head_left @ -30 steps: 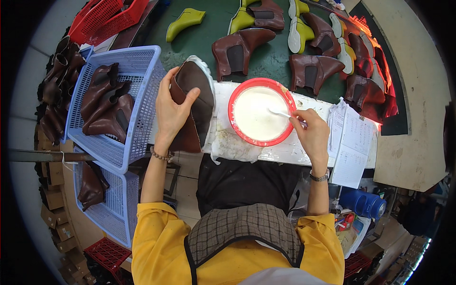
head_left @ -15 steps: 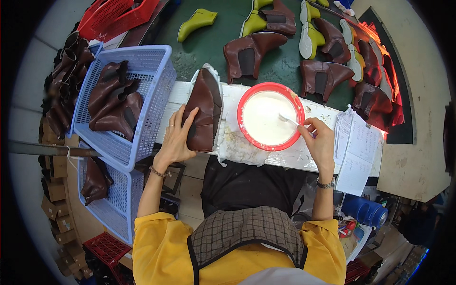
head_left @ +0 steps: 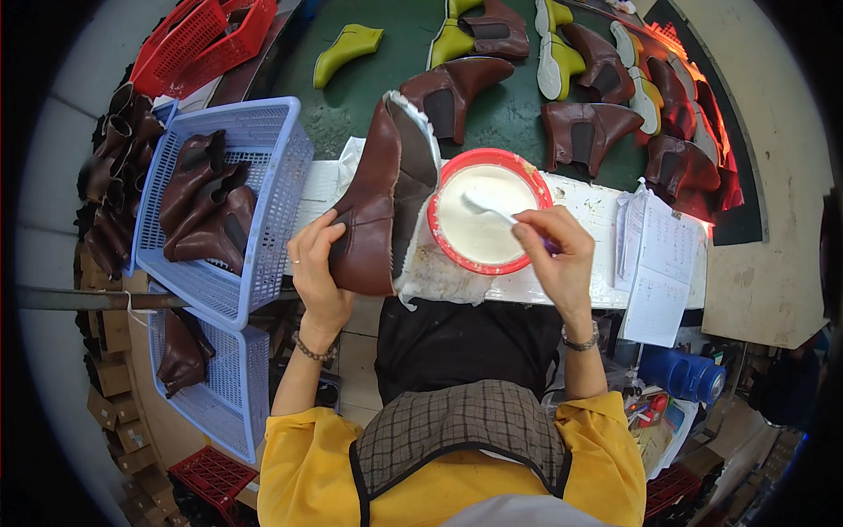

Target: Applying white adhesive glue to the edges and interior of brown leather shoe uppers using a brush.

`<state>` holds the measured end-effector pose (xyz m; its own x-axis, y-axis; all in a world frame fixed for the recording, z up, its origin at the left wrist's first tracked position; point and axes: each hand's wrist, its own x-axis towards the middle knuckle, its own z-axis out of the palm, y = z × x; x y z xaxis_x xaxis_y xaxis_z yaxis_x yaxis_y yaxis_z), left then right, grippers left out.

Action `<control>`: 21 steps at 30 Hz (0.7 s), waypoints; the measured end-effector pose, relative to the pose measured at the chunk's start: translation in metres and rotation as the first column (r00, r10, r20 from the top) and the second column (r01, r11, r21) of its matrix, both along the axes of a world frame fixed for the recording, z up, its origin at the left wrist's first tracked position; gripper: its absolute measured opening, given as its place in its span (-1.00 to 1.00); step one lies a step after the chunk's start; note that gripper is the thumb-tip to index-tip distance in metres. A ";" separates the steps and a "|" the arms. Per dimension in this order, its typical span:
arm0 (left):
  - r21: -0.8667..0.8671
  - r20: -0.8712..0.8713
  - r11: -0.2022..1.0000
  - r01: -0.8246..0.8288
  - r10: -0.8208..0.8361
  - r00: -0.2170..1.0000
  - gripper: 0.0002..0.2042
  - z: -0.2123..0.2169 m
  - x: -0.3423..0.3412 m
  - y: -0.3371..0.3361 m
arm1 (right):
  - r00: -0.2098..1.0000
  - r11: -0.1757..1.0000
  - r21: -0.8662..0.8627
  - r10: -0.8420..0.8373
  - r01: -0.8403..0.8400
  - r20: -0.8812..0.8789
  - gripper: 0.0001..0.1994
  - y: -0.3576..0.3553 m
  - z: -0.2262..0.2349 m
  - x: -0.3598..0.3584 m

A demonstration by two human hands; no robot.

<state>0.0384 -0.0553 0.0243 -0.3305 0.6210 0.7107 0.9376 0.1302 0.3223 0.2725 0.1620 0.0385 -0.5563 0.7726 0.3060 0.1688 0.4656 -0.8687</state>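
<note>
My left hand point(head_left: 318, 268) grips a brown leather boot upper point(head_left: 367, 215) by its lower side, fingers on the leather and thumb hidden behind it. The boot is raised and tilted, its pale ragged sole edge turned toward the bowl. Between the fingers of my right hand point(head_left: 562, 255) is a small brush point(head_left: 490, 207) with a white head and a purple handle. Its head is over the white liquid point(head_left: 474, 239) in a red-rimmed bowl point(head_left: 485, 156); whether it touches the liquid I cannot tell. A stained white cloth point(head_left: 446, 279) lies beside the bowl, partly behind the boot.
Blue baskets point(head_left: 294, 154) at the left hold brown boots. On the green table point(head_left: 342, 110) stand several brown boots point(head_left: 588, 136) and yellow-green shoe lasts point(head_left: 347, 53). Written papers point(head_left: 663, 263) hang over the white bench's right edge. An orange glow lights the far right.
My left hand has lifted the boot off the bench and turned it, bringing its edge closer to the bowl. My right hand has moved left, carrying the brush farther over the liquid.
</note>
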 end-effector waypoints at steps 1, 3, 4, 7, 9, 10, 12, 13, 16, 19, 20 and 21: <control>0.013 -0.040 1.000 -0.005 0.005 0.999 -0.52 0.001 0.003 0.002 | 0.997 0.997 -0.018 0.070 -0.071 -0.035 -0.86 -0.004 0.002 -0.004; 0.031 -0.081 1.000 0.007 -0.005 0.997 -0.52 0.007 0.008 0.006 | 0.986 0.987 -0.049 0.151 -0.154 -0.073 -0.88 -0.009 0.006 -0.009; 0.048 -0.121 0.999 0.011 -0.005 0.993 -0.51 0.009 0.009 0.006 | 0.986 0.988 -0.046 0.146 -0.150 -0.074 -0.88 -0.009 0.008 -0.008; 0.100 -0.145 0.994 0.054 -0.039 0.989 -0.53 0.011 0.010 0.004 | 0.988 0.989 -0.041 0.141 -0.143 -0.058 -0.89 -0.006 0.009 -0.005; 0.130 -0.158 0.988 0.087 -0.066 0.985 -0.56 0.011 0.012 0.002 | 0.995 0.995 -0.048 0.083 -0.085 -0.052 -0.90 0.002 0.006 0.002; 0.131 -0.157 0.987 0.091 -0.070 0.985 -0.56 0.010 0.012 -0.002 | 0.996 0.996 -0.047 0.078 -0.081 -0.051 -0.90 0.006 0.004 0.003; 0.143 -0.155 0.978 0.155 -0.132 0.979 -0.53 0.009 0.013 -0.007 | 0.998 0.999 0.012 0.045 -0.044 -0.034 -0.89 0.016 -0.002 0.004; 0.155 -0.147 0.973 0.169 -0.146 0.978 -0.53 0.007 0.013 -0.008 | 0.999 0.999 0.038 0.016 -0.015 -0.034 -0.90 0.020 -0.002 0.005; 0.148 -0.136 0.969 0.200 -0.180 0.974 -0.45 0.007 0.017 -0.008 | 0.997 0.984 0.168 -0.039 0.050 -0.071 -0.90 0.039 -0.009 0.003; 0.169 -0.127 0.971 0.170 -0.150 0.980 -0.59 0.001 0.013 -0.002 | 0.991 0.974 0.203 -0.075 0.097 -0.113 -0.90 0.041 -0.001 -0.001; 0.162 -0.126 0.974 0.160 -0.140 0.982 -0.59 0.004 0.013 -0.001 | 0.987 0.969 0.223 -0.073 0.104 -0.146 -0.89 0.039 0.004 -0.004; 0.137 -0.132 0.981 0.137 -0.119 0.984 -0.60 0.008 0.015 0.002 | 0.992 0.980 0.179 -0.071 0.089 -0.106 -0.89 0.030 0.014 -0.001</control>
<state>0.0536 -0.0537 0.0327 -0.1596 0.5401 0.8263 0.9771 -0.0329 0.2103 0.2716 0.1918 0.0528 -0.4553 0.7390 0.4965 0.1299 0.6069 -0.7841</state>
